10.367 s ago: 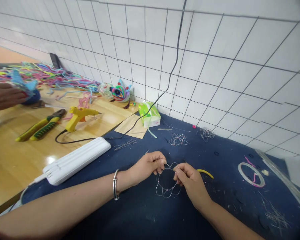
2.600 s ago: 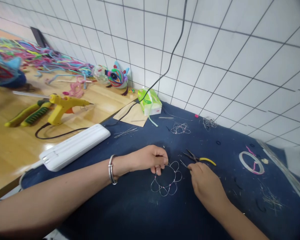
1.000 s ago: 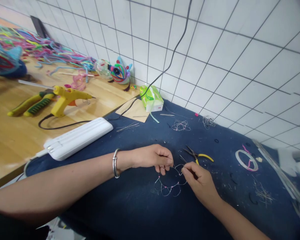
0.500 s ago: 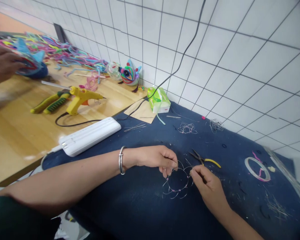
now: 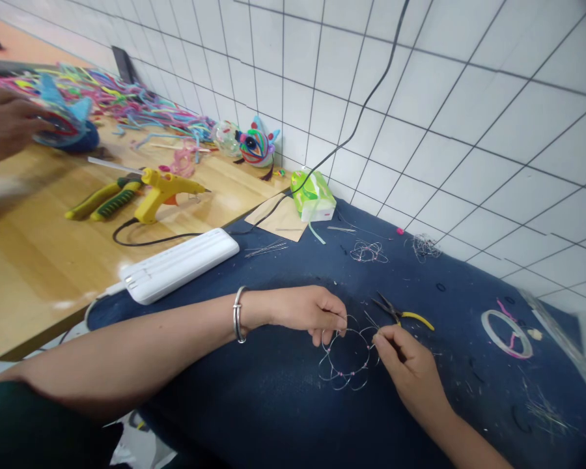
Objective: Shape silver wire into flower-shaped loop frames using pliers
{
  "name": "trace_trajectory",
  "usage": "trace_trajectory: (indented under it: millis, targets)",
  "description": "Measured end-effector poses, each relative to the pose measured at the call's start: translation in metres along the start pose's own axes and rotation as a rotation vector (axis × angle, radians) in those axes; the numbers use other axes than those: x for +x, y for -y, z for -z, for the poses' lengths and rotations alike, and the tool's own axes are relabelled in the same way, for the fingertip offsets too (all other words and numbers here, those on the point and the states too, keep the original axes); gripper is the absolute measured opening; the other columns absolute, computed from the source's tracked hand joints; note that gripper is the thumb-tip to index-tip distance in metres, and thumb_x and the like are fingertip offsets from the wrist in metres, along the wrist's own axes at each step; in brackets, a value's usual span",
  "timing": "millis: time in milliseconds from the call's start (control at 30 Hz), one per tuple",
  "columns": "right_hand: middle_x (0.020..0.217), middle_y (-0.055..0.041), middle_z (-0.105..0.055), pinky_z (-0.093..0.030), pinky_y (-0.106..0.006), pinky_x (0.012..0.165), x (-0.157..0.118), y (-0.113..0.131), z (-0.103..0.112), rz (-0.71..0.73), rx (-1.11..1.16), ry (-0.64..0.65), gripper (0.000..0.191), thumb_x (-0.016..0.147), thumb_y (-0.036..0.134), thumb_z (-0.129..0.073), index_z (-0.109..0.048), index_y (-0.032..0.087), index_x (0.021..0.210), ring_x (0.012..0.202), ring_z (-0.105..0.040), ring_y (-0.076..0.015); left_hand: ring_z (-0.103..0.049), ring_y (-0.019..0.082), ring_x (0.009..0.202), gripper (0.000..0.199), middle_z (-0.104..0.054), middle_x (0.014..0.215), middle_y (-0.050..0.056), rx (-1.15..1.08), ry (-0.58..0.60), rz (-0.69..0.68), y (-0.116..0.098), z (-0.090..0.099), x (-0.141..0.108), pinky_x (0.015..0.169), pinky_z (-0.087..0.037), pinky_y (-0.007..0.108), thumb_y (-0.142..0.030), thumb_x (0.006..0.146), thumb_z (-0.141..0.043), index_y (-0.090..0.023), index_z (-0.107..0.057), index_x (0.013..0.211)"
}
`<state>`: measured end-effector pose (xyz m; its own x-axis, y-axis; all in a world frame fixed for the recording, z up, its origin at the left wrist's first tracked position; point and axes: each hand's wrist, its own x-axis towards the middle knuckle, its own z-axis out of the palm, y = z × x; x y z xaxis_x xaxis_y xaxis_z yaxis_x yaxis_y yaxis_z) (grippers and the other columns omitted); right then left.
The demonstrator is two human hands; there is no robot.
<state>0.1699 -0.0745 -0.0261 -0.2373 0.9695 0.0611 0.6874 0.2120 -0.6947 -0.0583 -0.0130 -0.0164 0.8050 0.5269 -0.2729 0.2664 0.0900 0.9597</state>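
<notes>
A thin wire ring [image 5: 350,374] with petal-like loops and small pink beads hangs between my two hands above the dark blue cloth. The fingers of my left hand [image 5: 317,311] pinch its upper left side. Opposite, my right hand [image 5: 404,358] has thumb and forefinger closed at the ring's right side, where loose wire ends stick up; exactly what lies between those fingertips is partly hidden. Just beyond my right hand lie pliers [image 5: 417,319] with a yellow handle and dark jaws. Farther back rests a similar looped wire piece [image 5: 368,252].
A white power bank [image 5: 183,264], a yellow glue gun [image 5: 163,193] and green-yellow pliers [image 5: 108,198] lie to the left. Another person's hand [image 5: 7,127] touches a blue craft figure [image 5: 68,117]. A tissue pack [image 5: 313,195] stands near the wall; a tape ring [image 5: 505,334] lies right.
The view has shifted slightly, so the background sits a little to the right. Both hands keep their pinch on the wire ring, whose lower loops show more clearly now.
</notes>
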Motion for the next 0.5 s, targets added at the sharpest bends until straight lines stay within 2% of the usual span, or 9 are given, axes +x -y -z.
trace_trajectory:
  millis: [500]
  targets:
    - [0.061, 0.0035, -0.048, -0.036, -0.021, 0.054, -0.0012, 0.0012, -0.0005, 0.039, -0.03, -0.003, 0.02, 0.085, 0.033, -0.044, -0.052, 0.02, 0.072, 0.055, -0.045, -0.0107, -0.055, 0.009, 0.056, 0.026, -0.058, 0.066, 0.001, 0.199, -0.033, -0.02, -0.0008, 0.0015, -0.0016, 0.056, -0.043, 0.02, -0.036, 0.086, -0.043, -0.016, -0.059, 0.081]
